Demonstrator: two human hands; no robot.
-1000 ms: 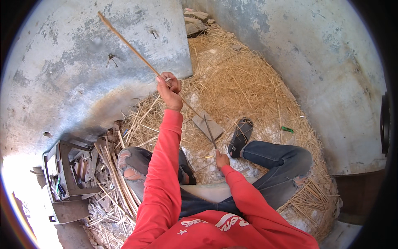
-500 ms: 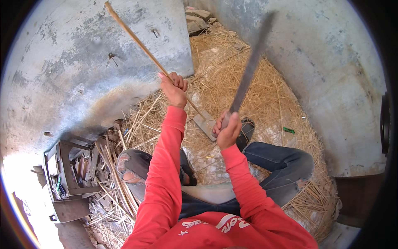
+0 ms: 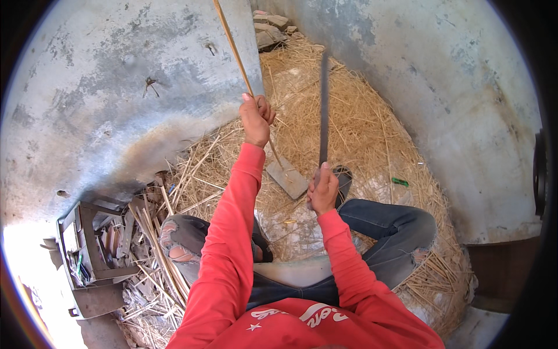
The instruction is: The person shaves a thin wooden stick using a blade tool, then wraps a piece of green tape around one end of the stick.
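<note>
My left hand (image 3: 256, 120) is closed around a long, thin wooden stick (image 3: 233, 47). The stick slants up past the top of the picture, and its lower end meets a flat grey block (image 3: 292, 184) on the floor. In my right hand (image 3: 324, 191) is the handle of a machete (image 3: 324, 110). Its long, dark, straight blade points up and away, to the right of the stick and apart from it. The fingers of both hands are wrapped tight.
Straw and shavings (image 3: 354, 116) cover the floor between curved grey walls. Beside my left knee lie a bundle of split sticks (image 3: 156, 232) and a wooden frame (image 3: 87, 244) with scraps. A green object (image 3: 400, 182) rests at the right. Broken bricks (image 3: 270, 35) are piled at the back.
The machete has swung leftward and now stands nearly upright in view. My left hand has shifted slightly right and farther away, and the stick is steeper.
</note>
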